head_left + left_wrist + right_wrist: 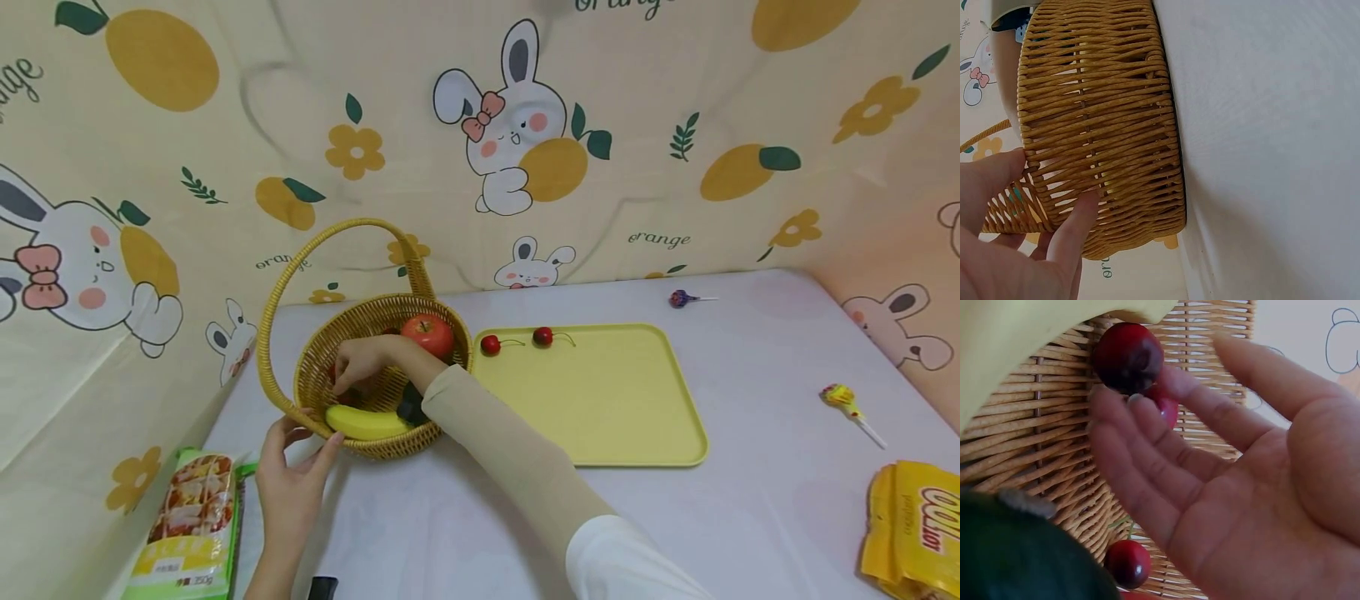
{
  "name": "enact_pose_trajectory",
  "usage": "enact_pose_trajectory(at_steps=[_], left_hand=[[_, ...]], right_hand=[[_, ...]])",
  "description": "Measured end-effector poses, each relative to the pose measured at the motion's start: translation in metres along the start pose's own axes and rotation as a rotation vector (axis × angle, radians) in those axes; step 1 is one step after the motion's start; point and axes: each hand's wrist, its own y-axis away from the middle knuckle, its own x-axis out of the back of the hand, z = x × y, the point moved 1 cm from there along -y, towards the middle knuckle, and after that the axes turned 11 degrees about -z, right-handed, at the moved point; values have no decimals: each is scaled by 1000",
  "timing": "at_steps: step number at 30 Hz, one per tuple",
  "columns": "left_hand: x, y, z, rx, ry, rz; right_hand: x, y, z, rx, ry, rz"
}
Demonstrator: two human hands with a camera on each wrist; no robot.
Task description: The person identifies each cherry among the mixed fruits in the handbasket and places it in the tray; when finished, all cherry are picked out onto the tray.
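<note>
A woven basket (390, 448) with a tall hoop handle stands at the left of the table. My left hand (291, 483) grips its near left rim by the handle's foot, the fingers (1075, 231) against the outer weave. Inside the basket, my right hand (367, 360) reaches down with fingers extended. In the right wrist view its fingertips touch or nearly touch a dark red cherry (1129, 357), with another cherry (1167, 407) partly hidden behind them. A third cherry (1127, 564) lies lower down. The basket also holds a banana (366, 422), a red apple (429, 335) and a dark green rounded thing (1022, 550).
Right of the basket lies a yellow tray (600, 400) with two cherries (543, 336) at its far left. Lollipops (842, 397) lie farther right. A yellow packet (918, 529) sits at the right edge, a green food packet (191, 525) at the left.
</note>
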Motion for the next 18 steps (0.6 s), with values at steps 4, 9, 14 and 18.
enact_pose_trajectory(at_steps=[4, 9, 14, 18], left_hand=[[0, 0, 0, 8, 2, -3], [0, 0, 2, 3, 11, -4], [-1, 1, 4, -8, 11, 0], [-1, 2, 3, 12, 5, 3]], right_hand=[[0, 1, 2, -44, -32, 8], [-1, 2, 3, -19, -27, -29], [-2, 4, 3, -52, -46, -119], [-2, 7, 1, -81, -62, -176]])
